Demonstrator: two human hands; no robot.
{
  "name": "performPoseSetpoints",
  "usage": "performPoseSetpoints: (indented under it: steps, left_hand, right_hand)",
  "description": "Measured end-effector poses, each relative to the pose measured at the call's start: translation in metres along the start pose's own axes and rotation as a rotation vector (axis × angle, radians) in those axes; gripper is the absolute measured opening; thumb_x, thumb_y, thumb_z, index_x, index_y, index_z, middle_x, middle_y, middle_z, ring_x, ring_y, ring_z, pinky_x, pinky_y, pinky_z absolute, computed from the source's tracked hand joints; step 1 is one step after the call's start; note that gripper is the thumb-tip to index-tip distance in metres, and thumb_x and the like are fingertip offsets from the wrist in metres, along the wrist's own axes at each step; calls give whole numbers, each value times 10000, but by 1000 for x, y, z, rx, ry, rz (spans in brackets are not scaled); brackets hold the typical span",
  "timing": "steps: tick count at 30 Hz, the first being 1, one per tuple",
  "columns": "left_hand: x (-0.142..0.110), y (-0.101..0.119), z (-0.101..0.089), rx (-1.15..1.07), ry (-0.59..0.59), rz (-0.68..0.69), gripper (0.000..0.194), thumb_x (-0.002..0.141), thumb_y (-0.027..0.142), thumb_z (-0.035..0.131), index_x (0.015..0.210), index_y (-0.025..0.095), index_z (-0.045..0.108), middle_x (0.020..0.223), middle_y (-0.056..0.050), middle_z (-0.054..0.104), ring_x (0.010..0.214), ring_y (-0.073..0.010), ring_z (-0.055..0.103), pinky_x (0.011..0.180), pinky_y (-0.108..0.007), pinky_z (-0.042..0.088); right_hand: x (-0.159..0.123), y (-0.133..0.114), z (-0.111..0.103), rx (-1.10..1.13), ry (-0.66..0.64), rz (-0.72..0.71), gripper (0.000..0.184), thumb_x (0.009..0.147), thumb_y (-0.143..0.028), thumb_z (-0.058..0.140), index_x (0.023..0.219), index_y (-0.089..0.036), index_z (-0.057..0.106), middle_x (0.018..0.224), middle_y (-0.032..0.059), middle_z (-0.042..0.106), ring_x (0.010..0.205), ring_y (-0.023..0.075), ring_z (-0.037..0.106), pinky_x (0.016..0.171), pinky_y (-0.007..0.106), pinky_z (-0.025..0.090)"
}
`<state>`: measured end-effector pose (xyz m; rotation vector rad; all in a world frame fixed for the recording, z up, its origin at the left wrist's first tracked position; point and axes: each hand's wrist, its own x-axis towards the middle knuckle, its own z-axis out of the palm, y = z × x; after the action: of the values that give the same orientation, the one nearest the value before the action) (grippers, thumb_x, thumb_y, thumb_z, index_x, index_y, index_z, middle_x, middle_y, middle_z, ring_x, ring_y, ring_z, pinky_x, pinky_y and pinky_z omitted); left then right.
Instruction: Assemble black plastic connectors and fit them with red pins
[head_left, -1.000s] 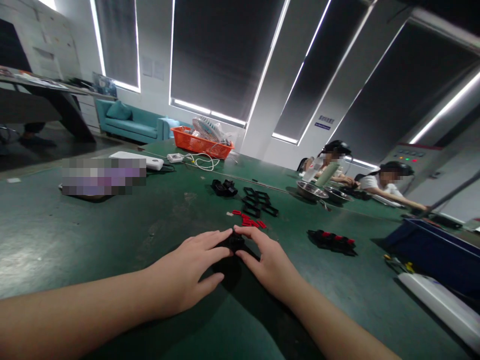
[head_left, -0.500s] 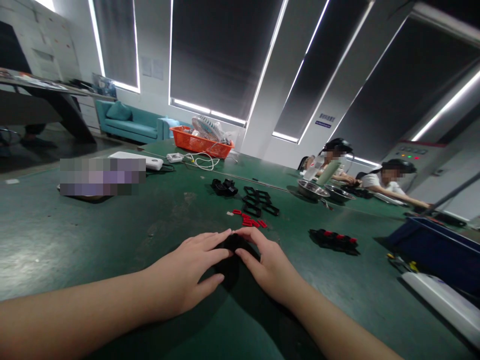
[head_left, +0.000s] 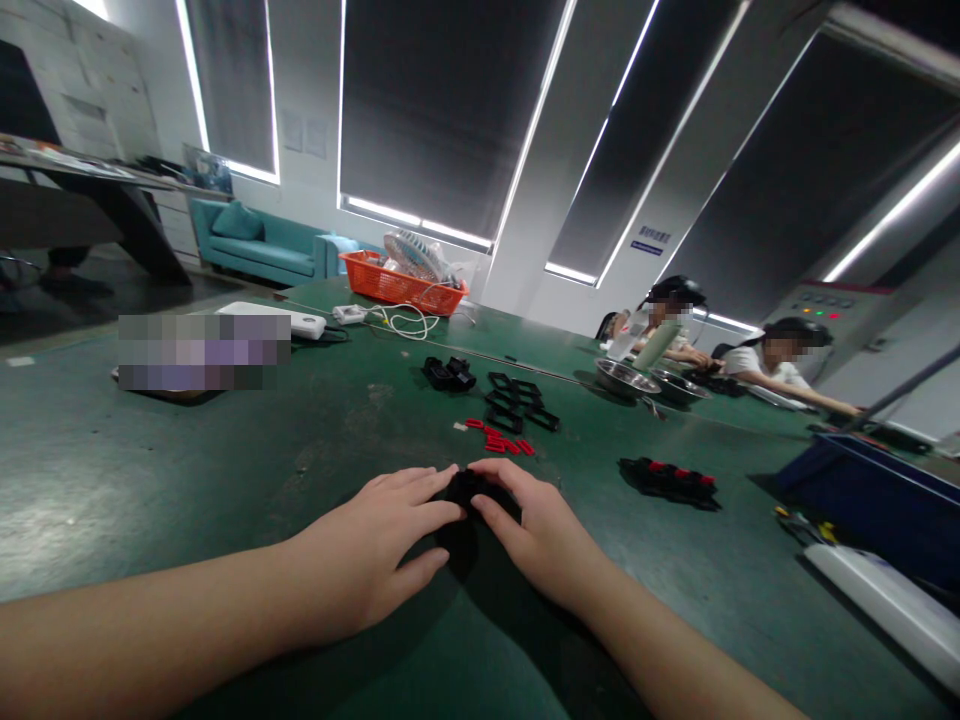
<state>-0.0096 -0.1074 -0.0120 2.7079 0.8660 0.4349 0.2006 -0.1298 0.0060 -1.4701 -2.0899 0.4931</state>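
Between my two hands sits a small black plastic part (head_left: 463,487), mostly covered by the fingers. My left hand (head_left: 390,530) pinches its left side with the fingertips, the thumb held apart lower down. On the right side, my right hand (head_left: 536,520) grips it between thumb and forefinger. Just beyond the fingers lie several small red rings (head_left: 495,440). Behind those are several black rectangular frames (head_left: 504,418), and a group of black blocky parts (head_left: 448,373) rests to their left.
A black assembly with red pieces (head_left: 667,482) lies to the right, near a blue bin (head_left: 877,500) and a white power strip (head_left: 885,600). Metal bowls (head_left: 626,378) and an orange basket (head_left: 405,290) stand farther back. Two people (head_left: 780,360) work at the far right.
My left fingertips have shifted slightly, and a little more of the black part shows between the hands. Everything else looks the same.
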Motion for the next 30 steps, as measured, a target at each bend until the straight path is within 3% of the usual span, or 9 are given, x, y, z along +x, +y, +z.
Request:
performPoseSetpoints:
  steps: [14,30]
  left_hand:
    - [-3,-5,6,-52,61,25,378,910,274,575,1288,265,594,1451,-95,513,1352,-346,436,1098,-570,365]
    - [-3,-4,4,-60,36,15,366,909,272,568,1273,254,603,1444,-108,518,1353,-357,433,1086,-586,373]
  right_hand:
    - [0,2,0,-20,23,-11,275,884,-182,567,1154,-214,607,1125,83,703,1056,232,649,941,413,494]
    - [1,1,0,-10,24,6,260,875,-186,581,1129,-216,624,1101,79,712,1038,236,657,932,420,501]
